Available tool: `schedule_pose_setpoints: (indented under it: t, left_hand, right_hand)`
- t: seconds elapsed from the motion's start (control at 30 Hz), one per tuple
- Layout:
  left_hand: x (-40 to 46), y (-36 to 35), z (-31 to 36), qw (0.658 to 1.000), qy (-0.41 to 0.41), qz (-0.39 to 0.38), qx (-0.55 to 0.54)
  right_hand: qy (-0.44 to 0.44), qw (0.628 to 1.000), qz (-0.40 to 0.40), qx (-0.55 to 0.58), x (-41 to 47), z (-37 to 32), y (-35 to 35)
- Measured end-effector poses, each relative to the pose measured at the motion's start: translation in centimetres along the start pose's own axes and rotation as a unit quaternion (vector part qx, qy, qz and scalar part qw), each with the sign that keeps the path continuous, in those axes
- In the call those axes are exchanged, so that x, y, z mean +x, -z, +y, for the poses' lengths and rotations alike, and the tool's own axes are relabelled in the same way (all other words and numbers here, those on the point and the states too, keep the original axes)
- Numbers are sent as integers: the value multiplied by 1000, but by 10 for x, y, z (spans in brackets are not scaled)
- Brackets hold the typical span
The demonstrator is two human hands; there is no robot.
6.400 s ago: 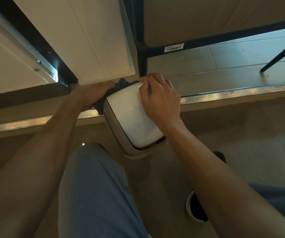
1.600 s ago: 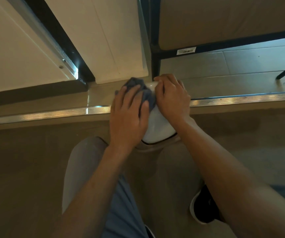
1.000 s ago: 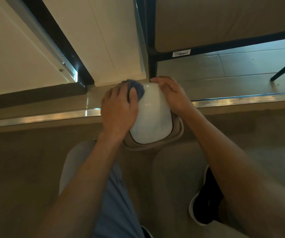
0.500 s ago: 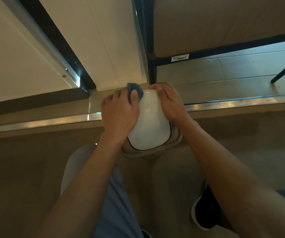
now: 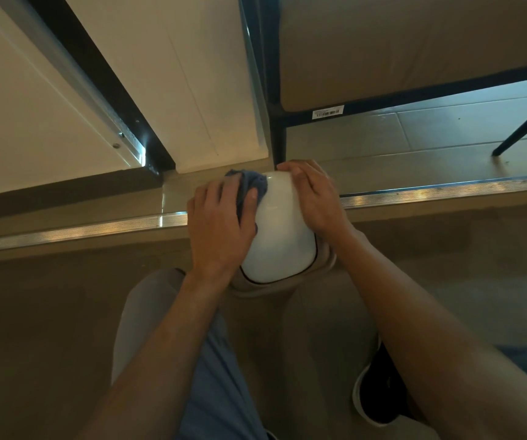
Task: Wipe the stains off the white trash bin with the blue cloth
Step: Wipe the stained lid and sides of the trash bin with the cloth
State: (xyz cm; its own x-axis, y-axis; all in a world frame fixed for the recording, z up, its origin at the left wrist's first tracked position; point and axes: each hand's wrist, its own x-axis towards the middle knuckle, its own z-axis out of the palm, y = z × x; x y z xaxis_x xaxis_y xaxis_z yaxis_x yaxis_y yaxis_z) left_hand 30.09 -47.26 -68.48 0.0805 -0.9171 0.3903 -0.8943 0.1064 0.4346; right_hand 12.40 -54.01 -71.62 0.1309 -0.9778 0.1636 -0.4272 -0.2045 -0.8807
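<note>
The left hand's fingers [image 5: 249, 196] are spread slightly apart and laid over the blue cloth [image 5: 251, 184], which is pressed against the upper left flank of the white trash bin [image 5: 279, 230]. The cloth is bunched under the fingertips; a crumpled fold of it is seen past them, at the far left shoulder of the bin, and a sliver shows beneath the palm edge. The left hand [image 5: 221, 227] is laid flat along the bin's left side, and whether any cloth is pinched beneath the palm cannot be told. On the opposite side, the right hand's fingers [image 5: 300, 179] are held close together and curved over the far right shoulder of the bin, so that the bin is gripped by the right hand [image 5: 319, 201]. The smooth white surface lies bare between the two hands, and its near end is bordered by a dark seam and a tan rim [image 5: 256, 290].

The bin is seen on the floor [image 5: 33, 328], with its far end over a metal threshold strip [image 5: 97, 228] that crosses the view. Beyond the strip a white door panel [image 5: 176, 74] and a black furniture frame [image 5: 278, 138] are found. Nearer the camera, a knee in blue trousers [image 5: 211, 376] and a dark shoe [image 5: 379, 395] are seen.
</note>
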Motion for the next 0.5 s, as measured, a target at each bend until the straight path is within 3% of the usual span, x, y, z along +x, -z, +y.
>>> schedule_pose_setpoints:
  t: [0.13,0.23,0.3,0.37,0.43,0.5]
  left_hand:
    - [24,7,14,994,53,37,-92]
    - [39,14,37,980,69,64,-177]
    - [48,20,52,970,76,44,-225]
    - [53,26,61,959,68,-25,-273]
    - [51,29,57,953,47,-79,-290]
    - [43,25,37,967,38,-77,-240]
  right_hand:
    - [-41,998,-24,30,-1,-10,5]
    - [-58,995,9,86,-1,-32,16]
    - [-57,986,37,153,2,-54,23]
    - [-33,978,42,203,4,-72,31]
    - [-19,985,30,168,2,-76,34]
    - [-27,1000,12,6,-1,-65,30]
